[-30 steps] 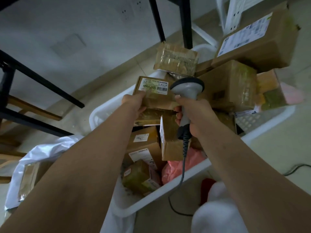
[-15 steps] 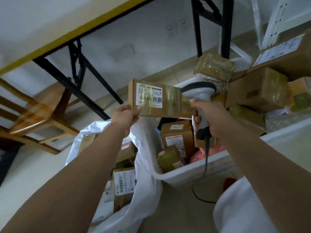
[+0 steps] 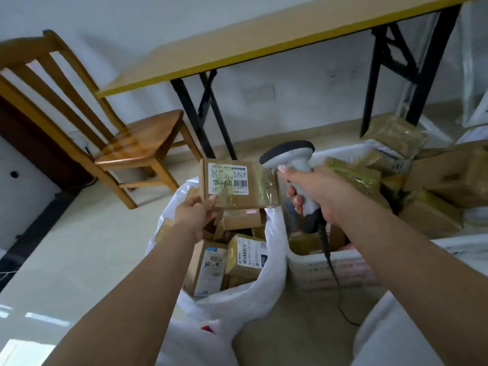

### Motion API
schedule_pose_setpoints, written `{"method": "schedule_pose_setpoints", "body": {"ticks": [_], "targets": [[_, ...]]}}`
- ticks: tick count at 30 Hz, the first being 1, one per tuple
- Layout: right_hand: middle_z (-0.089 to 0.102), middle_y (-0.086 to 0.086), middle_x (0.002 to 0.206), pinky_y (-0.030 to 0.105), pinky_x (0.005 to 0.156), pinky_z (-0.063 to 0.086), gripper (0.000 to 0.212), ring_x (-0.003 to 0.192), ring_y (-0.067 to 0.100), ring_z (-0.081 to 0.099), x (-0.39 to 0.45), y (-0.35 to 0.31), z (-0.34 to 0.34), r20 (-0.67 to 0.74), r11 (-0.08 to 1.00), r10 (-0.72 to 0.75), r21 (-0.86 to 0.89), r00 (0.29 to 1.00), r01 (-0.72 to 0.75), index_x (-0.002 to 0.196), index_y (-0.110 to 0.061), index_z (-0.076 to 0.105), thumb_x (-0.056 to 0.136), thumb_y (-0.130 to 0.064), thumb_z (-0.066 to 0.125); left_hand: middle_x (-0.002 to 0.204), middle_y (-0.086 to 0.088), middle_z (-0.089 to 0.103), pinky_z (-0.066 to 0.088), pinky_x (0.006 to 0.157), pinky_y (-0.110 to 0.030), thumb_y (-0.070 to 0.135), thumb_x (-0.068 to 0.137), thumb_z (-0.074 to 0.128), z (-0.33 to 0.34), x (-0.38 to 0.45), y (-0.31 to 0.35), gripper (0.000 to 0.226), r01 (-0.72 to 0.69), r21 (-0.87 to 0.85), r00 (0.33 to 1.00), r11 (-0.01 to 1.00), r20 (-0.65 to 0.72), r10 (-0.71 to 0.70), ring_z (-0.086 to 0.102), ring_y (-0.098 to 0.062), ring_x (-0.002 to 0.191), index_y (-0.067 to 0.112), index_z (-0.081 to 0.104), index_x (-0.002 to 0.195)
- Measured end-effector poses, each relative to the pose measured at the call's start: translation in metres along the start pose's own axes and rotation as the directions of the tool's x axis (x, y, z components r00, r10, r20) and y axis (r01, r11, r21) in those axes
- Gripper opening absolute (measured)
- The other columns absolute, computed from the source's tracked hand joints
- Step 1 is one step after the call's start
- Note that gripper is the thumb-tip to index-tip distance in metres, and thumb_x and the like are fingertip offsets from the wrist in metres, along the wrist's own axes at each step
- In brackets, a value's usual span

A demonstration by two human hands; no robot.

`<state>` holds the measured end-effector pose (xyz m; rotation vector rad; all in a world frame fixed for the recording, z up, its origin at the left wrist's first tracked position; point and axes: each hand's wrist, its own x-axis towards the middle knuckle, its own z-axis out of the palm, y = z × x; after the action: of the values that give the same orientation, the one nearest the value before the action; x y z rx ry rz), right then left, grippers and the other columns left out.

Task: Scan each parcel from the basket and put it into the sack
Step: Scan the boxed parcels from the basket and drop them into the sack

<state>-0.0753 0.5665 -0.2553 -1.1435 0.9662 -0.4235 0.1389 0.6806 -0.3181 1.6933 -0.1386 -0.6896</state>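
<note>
Both hands are up over the white sack (image 3: 266, 291), whereas half a second ago they were nearer the basket and the parcel's left end hung past the sack's mouth. Left hand (image 3: 194, 215) pinches the lower left corner of the small brown parcel (image 3: 237, 184), thumb on its labelled face and fingers behind, holding it level above the open sack with the barcode label toward the camera. Right hand (image 3: 320, 192) is wrapped round the handle of the grey scanner (image 3: 290, 161), whose dark head sits just beside the parcel's right end; its cable (image 3: 330, 260) drops in front of the white basket (image 3: 338, 270). Inside the sack lie several labelled boxes, partly hidden by the left forearm. Right of it, the basket holds a heap of brown parcels, cut off by the frame edge and blurred. Farther off stand a wooden chair (image 3: 126, 143) on the left and a yellow-edged table (image 3: 264, 35) on black legs against the wall.
</note>
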Motion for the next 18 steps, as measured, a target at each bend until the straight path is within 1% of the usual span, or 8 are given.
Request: {"method": "schedule_pose_setpoints", "body": {"ticks": [2, 4, 7, 8, 10, 12, 14, 18], "targets": [[0.056, 0.005, 0.068, 0.026, 0.050, 0.045, 0.027, 0.050, 0.010, 0.045, -0.008, -0.005, 0.013, 0.023, 0.999, -0.029, -0.022, 0.999, 0.030, 0.093, -0.005, 0.059, 0.088, -0.029, 0.071, 0.097, -0.004, 0.068, 0.055, 0.070, -0.020, 0.008, 0.091, 0.067, -0.010, 0.001, 0.000, 0.027, 0.018, -0.032, 1.000, 0.999, -0.025, -0.019, 0.065, -0.012, 0.082, 0.004, 0.063, 0.118], [0.053, 0.005, 0.064, 0.024, 0.046, 0.042, 0.025, 0.046, 0.010, 0.042, -0.015, -0.008, 0.024, 0.040, 0.998, -0.042, -0.034, 0.998, 0.044, 0.092, -0.005, 0.059, 0.088, -0.026, 0.072, 0.096, -0.003, 0.066, 0.055, 0.075, -0.021, 0.010, 0.091, 0.067, -0.019, -0.001, -0.001, 0.031, 0.032, -0.057, 0.998, 0.998, -0.053, -0.035, 0.064, -0.012, 0.081, 0.004, 0.062, 0.122], [0.052, 0.005, 0.062, 0.022, 0.044, 0.041, 0.027, 0.044, 0.010, 0.041, -0.022, -0.010, 0.041, 0.066, 0.998, -0.032, -0.055, 0.997, 0.035, 0.099, -0.003, 0.061, 0.088, -0.025, 0.072, 0.092, -0.001, 0.067, 0.057, 0.067, -0.018, 0.011, 0.091, 0.068, -0.035, 0.000, -0.002, 0.035, 0.047, -0.123, 0.996, 0.991, -0.073, -0.056, 0.067, -0.012, 0.082, 0.007, 0.061, 0.125], [0.052, 0.004, 0.062, 0.022, 0.043, 0.040, 0.027, 0.044, 0.010, 0.040, -0.024, -0.010, 0.045, 0.072, 0.997, -0.030, -0.064, 0.997, 0.034, 0.100, -0.003, 0.061, 0.088, -0.025, 0.072, 0.095, -0.002, 0.069, 0.058, 0.068, -0.019, 0.011, 0.091, 0.069, -0.040, 0.002, -0.003, 0.034, 0.051, -0.135, 0.995, 0.989, -0.074, -0.062, 0.068, -0.014, 0.084, 0.007, 0.062, 0.123], [0.051, 0.004, 0.062, 0.022, 0.045, 0.040, 0.025, 0.044, 0.010, 0.040, -0.028, -0.011, 0.054, 0.075, 0.996, -0.029, -0.087, 0.997, 0.035, 0.096, -0.004, 0.060, 0.089, -0.025, 0.072, 0.100, -0.006, 0.071, 0.059, 0.082, -0.028, 0.011, 0.090, 0.069, -0.050, 0.005, -0.007, 0.029, 0.063, -0.158, 0.995, 0.985, -0.073, -0.075, 0.071, -0.019, 0.090, 0.008, 0.064, 0.118], [0.051, 0.002, 0.060, 0.022, 0.045, 0.041, 0.023, 0.044, 0.010, 0.040, -0.032, -0.012, 0.060, 0.077, 0.994, -0.029, -0.105, 0.997, 0.037, 0.089, -0.006, 0.059, 0.089, -0.026, 0.071, 0.098, -0.005, 0.071, 0.056, 0.092, -0.034, 0.012, 0.090, 0.070, -0.059, 0.008, -0.010, 0.026, 0.066, -0.172, 0.993, 0.983, -0.084, -0.081, 0.071, -0.020, 0.092, 0.008, 0.064, 0.115], [0.050, 0.002, 0.060, 0.021, 0.044, 0.040, 0.022, 0.044, 0.009, 0.040, -0.036, -0.014, 0.066, 0.076, 0.992, -0.030, -0.122, 0.997, 0.039, 0.086, -0.007, 0.058, 0.089, -0.026, 0.071, 0.096, -0.004, 0.070, 0.056, 0.091, -0.032, 0.011, 0.089, 0.070, -0.066, 0.010, -0.012, 0.026, 0.052, -0.189, 0.992, 0.981, -0.100, -0.072, 0.070, -0.020, 0.092, 0.008, 0.064, 0.114], [0.050, 0.002, 0.062, 0.021, 0.044, 0.040, 0.022, 0.045, 0.009, 0.040, -0.040, -0.017, 0.075, 0.077, 0.989, -0.028, -0.145, 0.997, 0.039, 0.089, -0.008, 0.057, 0.090, -0.025, 0.070, 0.098, -0.006, 0.072, 0.057, 0.088, -0.029, 0.010, 0.088, 0.071, -0.077, 0.015, -0.016, 0.025, 0.047, -0.210, 0.990, 0.977, -0.120, -0.073, 0.071, -0.018, 0.091, 0.008, 0.065, 0.112]]}}
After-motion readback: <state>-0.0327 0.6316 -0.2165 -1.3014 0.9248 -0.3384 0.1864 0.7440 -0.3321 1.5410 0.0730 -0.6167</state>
